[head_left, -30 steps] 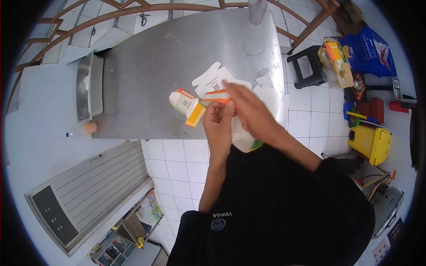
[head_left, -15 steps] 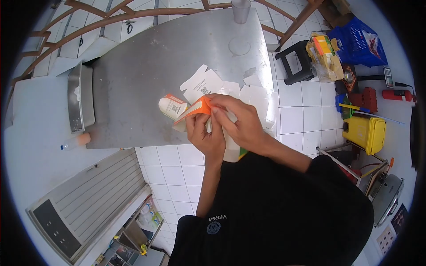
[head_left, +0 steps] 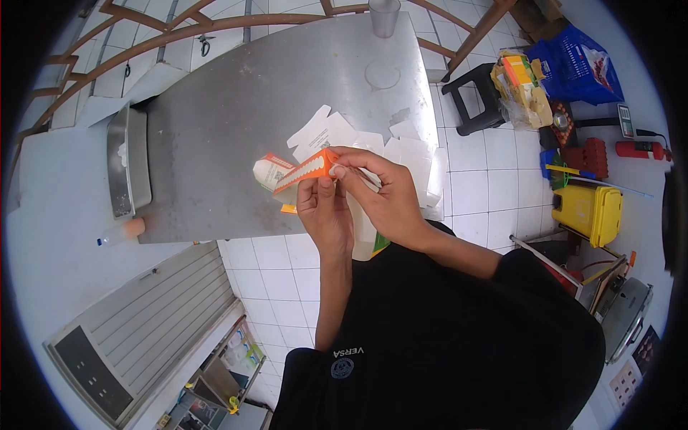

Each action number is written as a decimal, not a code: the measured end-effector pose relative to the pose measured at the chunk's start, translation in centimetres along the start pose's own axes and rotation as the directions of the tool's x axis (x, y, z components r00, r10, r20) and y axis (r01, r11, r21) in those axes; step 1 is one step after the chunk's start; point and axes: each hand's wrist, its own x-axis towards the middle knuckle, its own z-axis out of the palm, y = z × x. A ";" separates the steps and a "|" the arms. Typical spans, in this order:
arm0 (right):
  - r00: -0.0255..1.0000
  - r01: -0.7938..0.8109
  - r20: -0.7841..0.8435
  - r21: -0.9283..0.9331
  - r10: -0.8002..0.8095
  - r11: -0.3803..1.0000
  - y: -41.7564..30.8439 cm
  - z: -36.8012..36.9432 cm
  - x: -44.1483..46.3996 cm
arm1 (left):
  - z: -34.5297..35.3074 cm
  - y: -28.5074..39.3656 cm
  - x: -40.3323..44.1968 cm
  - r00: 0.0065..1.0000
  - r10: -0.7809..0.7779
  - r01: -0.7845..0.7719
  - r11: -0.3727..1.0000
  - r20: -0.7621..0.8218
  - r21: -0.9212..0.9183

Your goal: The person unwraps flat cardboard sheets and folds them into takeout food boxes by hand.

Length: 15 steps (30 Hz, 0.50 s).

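Note:
Between my two hands is an orange and white folded carton (head_left: 308, 171), held above the near edge of the metal table. My left hand (head_left: 327, 213) grips its lower side, with the thumb pointing up. The fingers of my right hand (head_left: 381, 188) pinch the carton's right end at a flap. Just beyond its left end lies another orange and white carton (head_left: 268, 169) with printed text. Flat white carton blanks (head_left: 321, 132) with cut tabs are spread behind my hands, and more white blanks (head_left: 416, 161) lie to the right.
A clear plastic cup (head_left: 384, 18) stands at the table's (head_left: 215, 129) far right corner. A metal sink (head_left: 130, 165) adjoins the left end. On the right are a black stool (head_left: 473, 100), a blue basket (head_left: 577, 64) and a yellow bin (head_left: 589, 215).
The carton in my hands has turned, so its scalloped white and orange side now shows more fully. My right fingers have shifted slightly at its end, and my left thumb is now raised against it.

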 end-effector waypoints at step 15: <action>0.962 0.262 0.120 -0.161 -0.244 0.952 0.6 -0.7 -0.1 | -0.5 0.4 0.1 0.989 0.125 -0.133 0.985 0.077 0.107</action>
